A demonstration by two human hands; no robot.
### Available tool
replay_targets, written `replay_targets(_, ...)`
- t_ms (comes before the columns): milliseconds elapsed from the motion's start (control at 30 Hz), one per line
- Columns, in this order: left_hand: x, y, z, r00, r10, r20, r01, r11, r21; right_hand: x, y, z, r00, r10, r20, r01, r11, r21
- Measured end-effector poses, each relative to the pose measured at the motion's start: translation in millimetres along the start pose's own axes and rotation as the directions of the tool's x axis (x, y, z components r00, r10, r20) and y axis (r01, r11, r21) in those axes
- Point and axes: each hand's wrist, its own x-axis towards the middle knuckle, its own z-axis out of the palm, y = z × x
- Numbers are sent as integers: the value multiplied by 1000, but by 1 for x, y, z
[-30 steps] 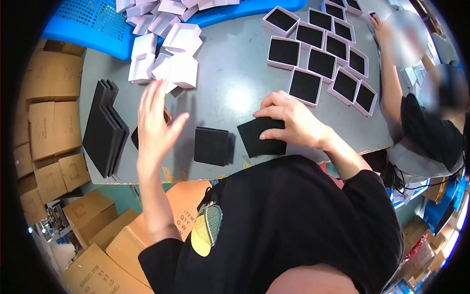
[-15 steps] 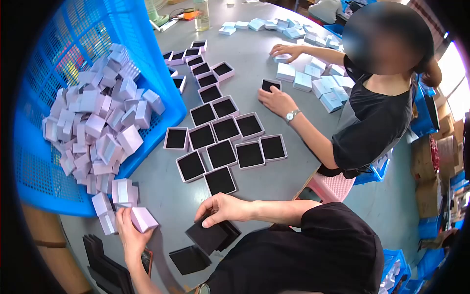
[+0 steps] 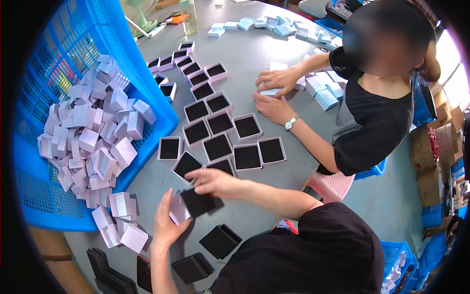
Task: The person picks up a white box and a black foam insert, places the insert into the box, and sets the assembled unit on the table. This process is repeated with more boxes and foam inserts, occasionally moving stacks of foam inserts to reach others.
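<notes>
My left hand (image 3: pixel 166 226) grips a small pale lilac box (image 3: pixel 178 209) by its side, thumb at the near edge. Right against the box's opening, a square black foam pad (image 3: pixel 198 203) is pinched in the fingers of my right hand (image 3: pixel 215 182). Below them on the table lie two small piles of black pads, one pile (image 3: pixel 220 241) nearer my body and another pile (image 3: pixel 192 268) to its left. Just beyond my right hand stand lilac boxes lined with black, such as this box (image 3: pixel 248 157).
A blue plastic basket (image 3: pixel 169 117) full of pale boxes lies tipped at the left, with several boxes (image 3: pixel 133 238) spilled before it. Across the table (image 3: pixel 289 159), a co-worker's hands (image 3: pixel 276 93) hold a light-blue box. A bottle (image 3: pixel 188 18) stands at the back.
My left hand has taken a box from beside the basket and moved right. My right hand has lifted a pad off the pile to it. The co-worker's hands have come together.
</notes>
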Motion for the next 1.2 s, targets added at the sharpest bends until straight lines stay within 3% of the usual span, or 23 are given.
replay_targets(133, -1, 0, 7, 997, 0, -78, 7, 996, 84, 4, -36, -21, 987, -51, -151, 45, 998, -41)
replay_targets(200, -13, -16, 13, 992, -102, -73, 107, 992, 60, 2, -41, -11, 969, -103, -226, 50, 972, -230)
replay_targets(267, -8, -15, 21, 986, -68, -152, 72, 997, 25, 6, -38, 8, 967, -115, -227, 29, 935, -353)
replay_targets(333, -2, -9, 25, 987, -47, -154, 44, 999, -25, 18, -23, 23, 956, -232, -178, 106, 843, -527)
replay_targets(367, -1, -15, 31, 987, -52, -154, 45, 998, -50, 24, -20, 32, 960, -217, -177, 87, 833, -546)
replay_targets(400, 1, -10, 27, 990, -123, -72, 118, 991, -71, 29, -17, 40, 962, -210, -171, 76, 817, -572)
replay_targets(467, -5, -16, 32, 982, -99, -159, 78, 988, -133, 34, -19, 51, 968, -241, -77, 35, 427, -903)
replay_targets(500, -7, -18, 34, 981, -112, -156, 89, 985, -148, 36, -9, 43, 932, -341, 126, 198, 187, -962)
replay_targets(600, -11, -22, 37, 981, -95, -167, 70, 986, -152, 35, 3, 36, 856, -312, 413, 381, -160, -911)
replay_targets(700, -15, -19, 39, 979, -127, -162, 114, 990, -88, 35, 2, 40, 893, -138, 428, 343, -409, -846)
replay_targets(767, -8, -19, 40, 983, -87, -165, 75, 995, -73, 32, 4, 59, 944, -66, 324, 229, -576, -785)
replay_targets(867, -8, -12, 36, 987, -128, -101, 121, 990, -74, 33, 17, 57, 771, -340, 539, 235, -634, -737)
replay_targets(933, -11, -8, 23, 999, -33, -20, 33, 999, -8, 23, 12, 61, 781, -250, 572, 325, -619, -715)
replay_targets(1000, -19, -4, -5, 999, 28, -22, -25, 990, 139, 16, 15, 49, 761, -94, 642, 533, -473, -701)
replay_targets(1033, -28, -2, -19, 999, 49, -18, -44, 977, 208, 11, 13, 44, 786, -80, 612, 508, -481, -715)
replay_targets(1100, -51, -2, -49, 993, -29, -117, 73, 920, 384, 4, 3, 35, 832, -48, 553, 462, -492, -738)
replay_targets(1133, -66, -4, -60, 977, -106, -184, 178, 883, 435, 3, 0, 30, 863, -89, 497, 386, -521, -762)
replay_targets(1200, -88, -8, -71, 940, -218, -262, 330, 778, 535, 1, -4, 22, 851, -207, 482, 357, -445, -821)
